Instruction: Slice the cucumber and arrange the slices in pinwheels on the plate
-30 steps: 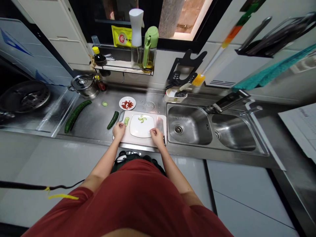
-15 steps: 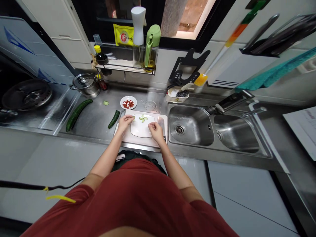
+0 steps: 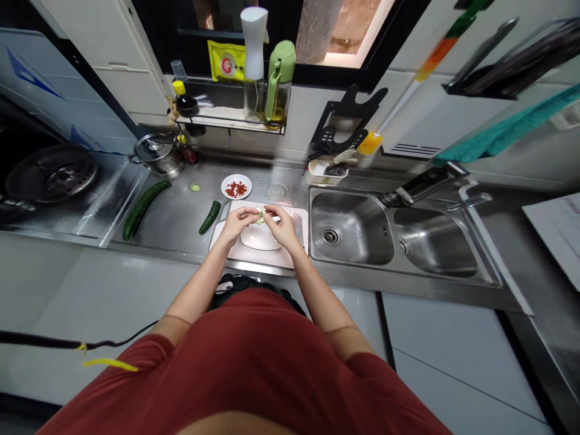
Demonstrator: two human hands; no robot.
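Over a white plate on a light cutting board, my two hands almost meet. My left hand pinches a small green cucumber piece at its fingertips. My right hand is closed beside it, its fingertips at the green slices; what it holds, if anything, is too small to make out. Cucumber slices lie on the plate, partly hidden by the fingers. A short cucumber piece rests left of the board, and a white dish of red pieces stands behind it.
A long cucumber and a cucumber end lie on the steel counter at left. Behind them stands a lidded pot. A double sink adjoins the board at right. The shelf above holds bottles.
Both hands have moved inward over the plate, the left to the right and the right to the left, and their fingertips now cover part of the slices.
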